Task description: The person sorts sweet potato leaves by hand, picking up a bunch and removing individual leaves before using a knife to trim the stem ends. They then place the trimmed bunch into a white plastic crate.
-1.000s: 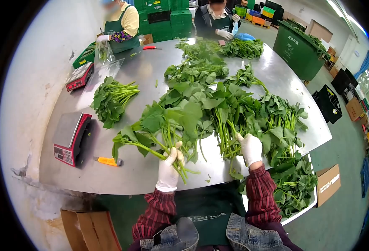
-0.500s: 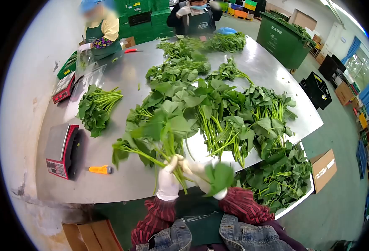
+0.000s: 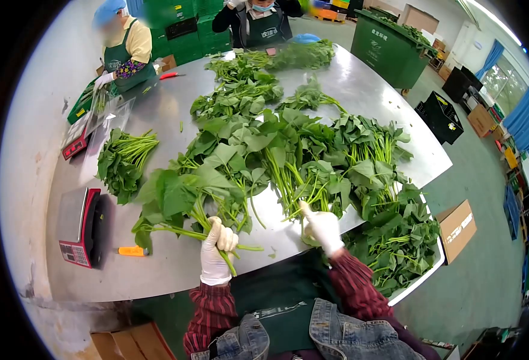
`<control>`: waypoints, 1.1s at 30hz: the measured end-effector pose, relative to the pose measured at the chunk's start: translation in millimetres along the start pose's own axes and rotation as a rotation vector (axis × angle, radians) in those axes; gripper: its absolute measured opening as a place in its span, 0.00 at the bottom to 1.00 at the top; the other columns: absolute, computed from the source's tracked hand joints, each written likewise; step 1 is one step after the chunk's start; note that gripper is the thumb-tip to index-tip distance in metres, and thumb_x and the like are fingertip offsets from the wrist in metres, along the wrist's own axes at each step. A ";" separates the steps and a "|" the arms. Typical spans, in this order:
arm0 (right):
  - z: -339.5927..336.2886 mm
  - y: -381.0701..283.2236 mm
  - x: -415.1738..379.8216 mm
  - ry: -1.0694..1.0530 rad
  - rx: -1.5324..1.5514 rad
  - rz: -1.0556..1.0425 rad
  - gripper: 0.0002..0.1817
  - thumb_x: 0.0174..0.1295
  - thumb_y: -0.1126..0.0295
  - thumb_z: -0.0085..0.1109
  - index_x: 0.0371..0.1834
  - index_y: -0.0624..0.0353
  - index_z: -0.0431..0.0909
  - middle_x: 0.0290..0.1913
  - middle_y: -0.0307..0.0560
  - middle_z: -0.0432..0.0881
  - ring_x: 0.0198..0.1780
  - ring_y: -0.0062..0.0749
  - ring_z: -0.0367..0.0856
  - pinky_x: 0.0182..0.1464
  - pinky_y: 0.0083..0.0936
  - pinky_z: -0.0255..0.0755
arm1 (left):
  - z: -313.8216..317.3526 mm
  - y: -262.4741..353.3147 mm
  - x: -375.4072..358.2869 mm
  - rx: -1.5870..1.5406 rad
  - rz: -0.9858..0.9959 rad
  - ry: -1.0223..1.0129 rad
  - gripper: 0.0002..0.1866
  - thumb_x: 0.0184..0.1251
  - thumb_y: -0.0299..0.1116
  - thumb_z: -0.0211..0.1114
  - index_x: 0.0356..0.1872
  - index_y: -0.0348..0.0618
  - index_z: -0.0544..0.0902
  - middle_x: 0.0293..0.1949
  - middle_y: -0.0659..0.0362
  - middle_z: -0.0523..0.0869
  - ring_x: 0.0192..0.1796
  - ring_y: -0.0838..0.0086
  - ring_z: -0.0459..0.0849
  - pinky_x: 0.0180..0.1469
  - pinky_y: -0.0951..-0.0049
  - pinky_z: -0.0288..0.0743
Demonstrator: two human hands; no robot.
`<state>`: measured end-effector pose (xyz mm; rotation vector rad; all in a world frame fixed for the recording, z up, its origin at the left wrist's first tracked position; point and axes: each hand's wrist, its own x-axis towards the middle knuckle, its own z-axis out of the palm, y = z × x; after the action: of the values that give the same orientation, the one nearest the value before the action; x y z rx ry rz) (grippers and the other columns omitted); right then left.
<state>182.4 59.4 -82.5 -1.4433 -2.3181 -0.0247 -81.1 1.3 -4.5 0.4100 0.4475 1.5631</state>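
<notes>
My left hand point(image 3: 218, 247), in a white glove, is closed around a bunch of leafy green stems point(image 3: 183, 195). The leaves fan out up and to the left, and the cut ends stick out below and right of the fist. My gloved right hand point(image 3: 323, 229) is at the near edge of the leafy heap point(image 3: 288, 144), index finger stretched forward and fingertips at the lower stems. It appears to pinch a stem there; the fingers' undersides are hidden. A separate bundle of greens point(image 3: 126, 159) lies to the left on the metal table point(image 3: 156, 219).
Two scales point(image 3: 79, 225) point(image 3: 77, 139) and a yellow-orange tool point(image 3: 133, 251) are on the left. A white crate of greens point(image 3: 399, 246) stands at the right front, beside a cardboard box point(image 3: 458, 231). Two people work across the table. A green bin point(image 3: 387, 51) stands behind.
My hands have moved apart. The left carries the bunch left; the right has moved forward and right to the heap's stems, and the large leaf before it is gone. The view has shifted slightly.
</notes>
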 end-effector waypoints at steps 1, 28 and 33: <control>7.6 -6.6 14.3 -0.164 0.023 0.134 0.24 0.55 0.66 0.55 0.58 0.49 0.71 0.14 0.45 0.74 0.19 0.41 0.76 0.23 0.38 0.68 | 2.3 -2.2 -1.8 0.035 -0.008 0.031 0.03 0.69 0.33 0.55 0.36 0.48 0.74 0.11 0.71 0.59 0.14 0.84 0.57 0.21 0.83 0.53; 14.4 -73.3 65.0 0.010 0.385 -0.064 0.10 0.65 0.67 0.45 0.34 0.58 0.76 0.21 0.52 0.77 0.26 0.48 0.78 0.31 0.40 0.71 | -27.6 45.0 -11.2 0.156 0.302 0.256 0.07 0.70 0.36 0.54 0.41 0.45 0.77 0.10 0.70 0.58 0.10 0.85 0.54 0.16 0.82 0.49; 46.3 -141.0 150.8 -0.008 0.398 -0.077 0.14 0.64 0.65 0.46 0.25 0.61 0.73 0.23 0.56 0.78 0.27 0.50 0.79 0.31 0.40 0.72 | -37.8 59.5 -20.0 0.042 0.316 0.281 0.10 0.70 0.38 0.53 0.42 0.44 0.76 0.10 0.70 0.59 0.10 0.85 0.54 0.16 0.82 0.50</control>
<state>-12.1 133.5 -44.8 -1.1547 -2.2222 0.3976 -150.7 -21.5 -5.7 0.3027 0.6565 1.9318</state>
